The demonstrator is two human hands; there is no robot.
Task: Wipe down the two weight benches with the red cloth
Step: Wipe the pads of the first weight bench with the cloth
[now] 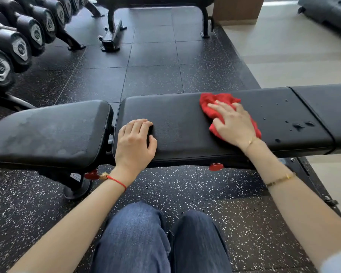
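No legible text on dumbbells (0, 67)

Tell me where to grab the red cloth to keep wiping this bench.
Grip the bunched folds at the far edge of the red cloth, coming from above. The right hand lies flat on it with straight fingers, and the raised folds offer purchase on the flat bench pad.

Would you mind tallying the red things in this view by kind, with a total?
Red cloth: 1
Red knobs under the near bench, and: 2
Red string bracelet on the left wrist: 1
Total: 4
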